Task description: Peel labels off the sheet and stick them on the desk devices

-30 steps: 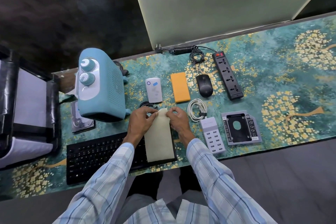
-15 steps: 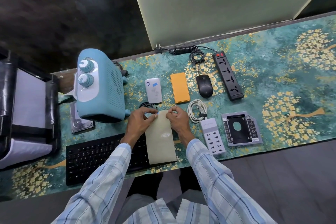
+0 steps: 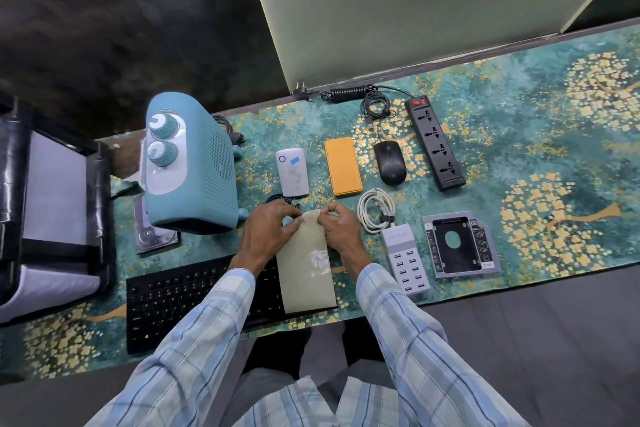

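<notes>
A pale beige label sheet [image 3: 304, 274] lies lengthwise over the right end of the black keyboard [image 3: 180, 305]. My left hand [image 3: 266, 236] pinches its top left corner, where a small blue label edge shows at the fingertips. My right hand [image 3: 341, 230] grips the top right corner. Behind the hands lie a white power bank [image 3: 292, 177] bearing a blue label, an orange case [image 3: 343, 166], a black mouse [image 3: 389, 163] and a black power strip [image 3: 434, 144]. A white USB charging hub [image 3: 405, 258] and a silver drive caddy [image 3: 457, 244] sit to the right.
A teal heater [image 3: 190, 170] with two knobs stands at the left, a hard drive [image 3: 152, 239] partly under it. A coiled white cable [image 3: 375, 210] lies by my right hand. A black-and-white printer [image 3: 52, 211] fills the far left. A pale partition [image 3: 415, 10] rises behind the desk.
The sheet has shifted slightly and a shiny patch now shows on its middle. Both hands stay at its top edge, fingers working closer at the top left corner.
</notes>
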{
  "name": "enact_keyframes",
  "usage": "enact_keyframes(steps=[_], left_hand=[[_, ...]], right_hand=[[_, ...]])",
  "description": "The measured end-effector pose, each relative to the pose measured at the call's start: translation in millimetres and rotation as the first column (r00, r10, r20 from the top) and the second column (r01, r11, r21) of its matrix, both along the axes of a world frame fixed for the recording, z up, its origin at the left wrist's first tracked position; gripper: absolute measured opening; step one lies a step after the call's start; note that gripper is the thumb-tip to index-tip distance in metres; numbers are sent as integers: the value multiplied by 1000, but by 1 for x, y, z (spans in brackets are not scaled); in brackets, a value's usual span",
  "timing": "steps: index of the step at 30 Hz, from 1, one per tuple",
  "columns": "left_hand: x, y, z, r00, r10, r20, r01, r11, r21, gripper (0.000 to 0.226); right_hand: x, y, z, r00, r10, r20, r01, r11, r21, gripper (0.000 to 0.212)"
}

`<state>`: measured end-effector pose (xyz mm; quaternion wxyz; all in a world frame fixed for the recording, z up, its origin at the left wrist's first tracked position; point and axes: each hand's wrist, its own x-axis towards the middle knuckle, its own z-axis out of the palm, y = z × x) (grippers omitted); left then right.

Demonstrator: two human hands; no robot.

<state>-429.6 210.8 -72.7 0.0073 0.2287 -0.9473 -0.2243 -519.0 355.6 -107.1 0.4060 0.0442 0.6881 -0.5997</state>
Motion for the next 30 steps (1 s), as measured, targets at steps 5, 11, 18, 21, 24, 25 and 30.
enact_keyframes(steps=[5,11,18,21,24,25,30], left_hand=[[-1,2,1,987,154,-44,-149,984,97,11],[-14,8,9,836,548,26,-448,655,609,7],[-43,34,21,785,511,351,-524,243,817,5],[-56,54,22,797,467,384,-527,224,820,5],[-66,71,22,801,432,414,-534,203,821,4],[-68,77,20,806,415,422,-534,202,821,6],[-81,113,20,827,331,454,-542,257,800,18]], right_hand=[[1,2,3,1000,-1,-6,1,1000,-5,11],[5,6,4,946,57,-318,-26,994,103,13],[6,20,29,625,186,-758,-93,982,164,28],[3,38,34,570,166,-804,-30,983,181,21],[-3,61,32,567,153,-809,26,979,203,15],[-4,68,32,575,155,-803,33,977,212,14],[-11,110,29,647,93,-757,104,973,208,8]])
